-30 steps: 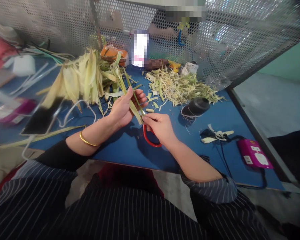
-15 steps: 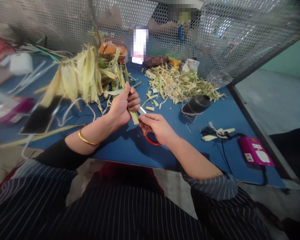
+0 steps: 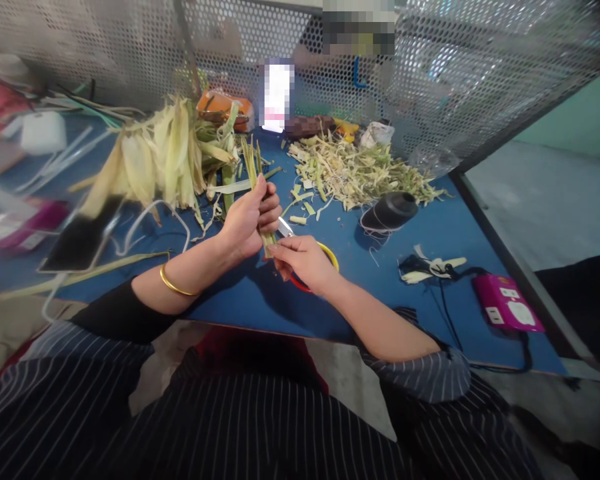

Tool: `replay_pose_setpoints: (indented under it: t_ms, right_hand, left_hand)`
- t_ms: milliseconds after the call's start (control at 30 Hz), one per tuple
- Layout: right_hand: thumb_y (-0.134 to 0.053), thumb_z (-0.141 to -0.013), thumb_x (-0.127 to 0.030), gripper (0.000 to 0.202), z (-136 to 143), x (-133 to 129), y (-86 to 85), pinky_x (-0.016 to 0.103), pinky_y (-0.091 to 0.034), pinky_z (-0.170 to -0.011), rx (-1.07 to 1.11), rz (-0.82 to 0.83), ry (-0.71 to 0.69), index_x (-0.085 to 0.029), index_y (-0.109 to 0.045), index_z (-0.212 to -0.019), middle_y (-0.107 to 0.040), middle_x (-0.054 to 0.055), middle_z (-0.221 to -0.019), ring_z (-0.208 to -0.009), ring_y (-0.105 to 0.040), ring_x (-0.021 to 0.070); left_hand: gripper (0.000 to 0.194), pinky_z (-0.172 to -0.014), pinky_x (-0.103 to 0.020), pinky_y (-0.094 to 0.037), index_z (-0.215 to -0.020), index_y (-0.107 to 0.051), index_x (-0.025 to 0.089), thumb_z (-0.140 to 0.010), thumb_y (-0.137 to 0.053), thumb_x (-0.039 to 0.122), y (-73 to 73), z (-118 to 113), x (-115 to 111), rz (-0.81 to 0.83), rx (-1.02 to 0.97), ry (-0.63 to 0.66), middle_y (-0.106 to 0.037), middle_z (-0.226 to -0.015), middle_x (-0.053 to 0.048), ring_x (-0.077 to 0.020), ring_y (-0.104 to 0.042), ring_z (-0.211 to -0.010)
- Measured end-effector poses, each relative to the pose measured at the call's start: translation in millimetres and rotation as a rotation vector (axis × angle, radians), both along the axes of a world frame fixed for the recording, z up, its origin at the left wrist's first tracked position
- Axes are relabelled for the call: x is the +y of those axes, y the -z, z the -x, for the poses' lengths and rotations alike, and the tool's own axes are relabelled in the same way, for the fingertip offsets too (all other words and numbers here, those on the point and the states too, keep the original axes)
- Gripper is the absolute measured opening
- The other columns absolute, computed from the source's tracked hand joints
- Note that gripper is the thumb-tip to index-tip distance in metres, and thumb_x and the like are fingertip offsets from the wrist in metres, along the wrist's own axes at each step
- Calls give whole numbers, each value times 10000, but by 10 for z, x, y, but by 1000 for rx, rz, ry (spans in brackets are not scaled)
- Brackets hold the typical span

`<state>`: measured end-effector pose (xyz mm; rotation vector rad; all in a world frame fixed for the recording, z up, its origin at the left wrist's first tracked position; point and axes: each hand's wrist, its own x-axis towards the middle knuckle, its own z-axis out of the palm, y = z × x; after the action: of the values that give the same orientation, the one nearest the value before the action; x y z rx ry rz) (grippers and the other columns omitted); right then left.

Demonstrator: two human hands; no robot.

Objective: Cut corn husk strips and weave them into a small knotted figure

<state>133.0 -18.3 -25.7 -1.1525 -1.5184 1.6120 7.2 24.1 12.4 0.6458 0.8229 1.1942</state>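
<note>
My left hand (image 3: 249, 219) is closed around a small bundle of corn husk strips (image 3: 251, 160), whose upper ends stick up above the fist while the lower ends come out beneath it. In my right hand (image 3: 310, 265) is a pair of scissors (image 3: 285, 229) with red and yellow handles. The blade points up and to the left, close by my left fingers, and its tip is partly hidden. My right thumb and fingertips touch the bundle's lower end. Behind my left hand lies a big pile of whole corn husks (image 3: 165, 157).
Husk scraps (image 3: 350, 173) are heaped at the back right, with a black thread spool (image 3: 391, 212) in front. A purple power strip (image 3: 509, 303) sits far right, a black phone-like slab (image 3: 83, 233) at left. A perforated metal screen (image 3: 275, 30) bounds the back, a lit phone (image 3: 277, 97) before it.
My right fingertips have come onto the lower end of the husk bundle. The scissors have swung in my right hand, so the yellow handle now shows beside the red one.
</note>
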Motion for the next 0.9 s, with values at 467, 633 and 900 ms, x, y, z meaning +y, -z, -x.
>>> replay_pose_setpoints:
  t_ms: [467,633,900]
  right_hand:
    - [-684,-733,-455,333,-340,210,-257,242,-399,-499,169,-268,351,-212,-672,-961,-473,-62,-541,-465,-438,78]
    - [-693,-728,-399,248,-341,181,-280,234,-396,-503,225,-278,357,-218,-669,-897,-521,-53,-615,-475,-424,61]
    - [-648,-773,-345,147,-473,162,-341,254,-464,-559,105,-410,398,-204,-612,-785,-567,-34,-558,-523,-537,98]
  left_hand:
    - [508,-383,-225,-153,-592,-417,193,-801,-468,653,90,-64,-199,-275,457,320,-293,-510,51,-59,-223,-398]
    - [468,-480,-231,-257,-580,-461,183,-889,-418,531,94,-37,-191,-610,798,287,-403,-529,22,-102,-333,-498]
    - [400,-535,-220,-287,-607,-520,177,-905,-440,432,61,53,-135,-774,1038,290,-462,-553,15,-105,-383,-535]
